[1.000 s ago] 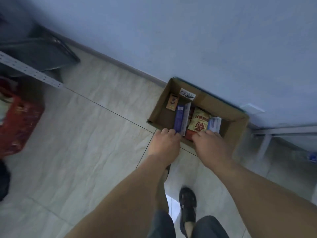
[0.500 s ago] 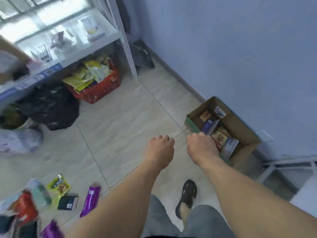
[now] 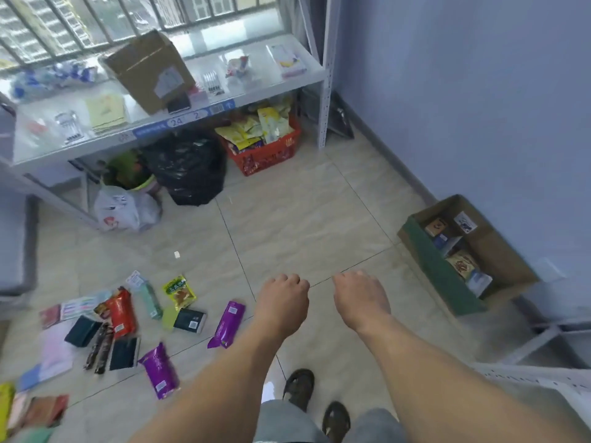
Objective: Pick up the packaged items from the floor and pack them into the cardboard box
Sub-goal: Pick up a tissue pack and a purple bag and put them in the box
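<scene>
Right of both hands, cardboard box (image 3: 499,251), part-filled. Left hand (image 3: 281,302) and right hand (image 3: 359,298) withdrawn from it, loosely curled, empty. Packaged items (image 3: 128,321) left of hands, on floor; next pickup likely.

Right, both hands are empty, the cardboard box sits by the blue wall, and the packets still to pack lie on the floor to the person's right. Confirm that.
Not quite. The packets lie on the floor to the person's left, not right, as the head view shows. The rest holds: the left hand and right hand hold nothing, fingers loosely curled, and the cardboard box sits by the blue wall.
</scene>
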